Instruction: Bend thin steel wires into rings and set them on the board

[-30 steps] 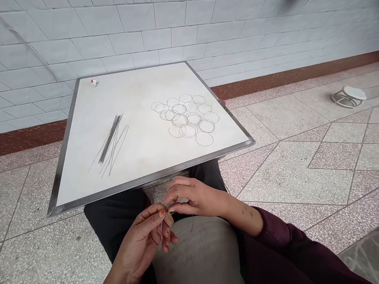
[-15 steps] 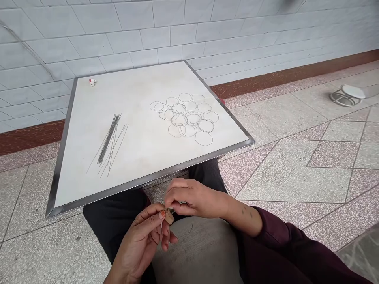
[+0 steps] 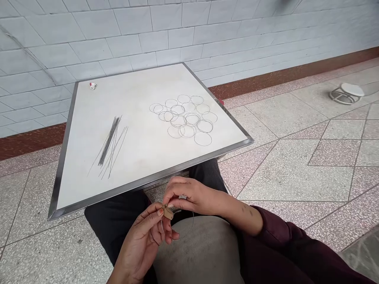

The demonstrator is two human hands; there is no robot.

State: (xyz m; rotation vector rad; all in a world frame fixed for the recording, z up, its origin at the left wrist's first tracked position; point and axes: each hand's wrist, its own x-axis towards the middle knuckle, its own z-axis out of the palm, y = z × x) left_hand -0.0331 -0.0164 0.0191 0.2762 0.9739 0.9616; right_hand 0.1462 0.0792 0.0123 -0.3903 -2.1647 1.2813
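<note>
Both hands meet over my lap, in front of the table's near edge. My left hand (image 3: 149, 232) pinches a thin wire (image 3: 193, 227) between thumb and forefinger; the wire curves down in a loop below the hands. A small tan piece (image 3: 168, 213) sits at the fingertips, and it looks wrapped around a finger. My right hand (image 3: 188, 196) has its thumb and forefinger closed on the wire near the left fingertips. Where the wire's ends meet is too small to make out.
On the white table (image 3: 142, 154) lie many thin wire rings (image 3: 203, 138) at the right and a bundle of straight wires (image 3: 109, 142) at the left. A small white-and-red object (image 3: 92, 86) is near the far left corner. A stool (image 3: 349, 91) stands on the floor at right.
The wire loop below the hands shows more clearly now. My right hand's fingers have shifted slightly, and the view has moved a little.
</note>
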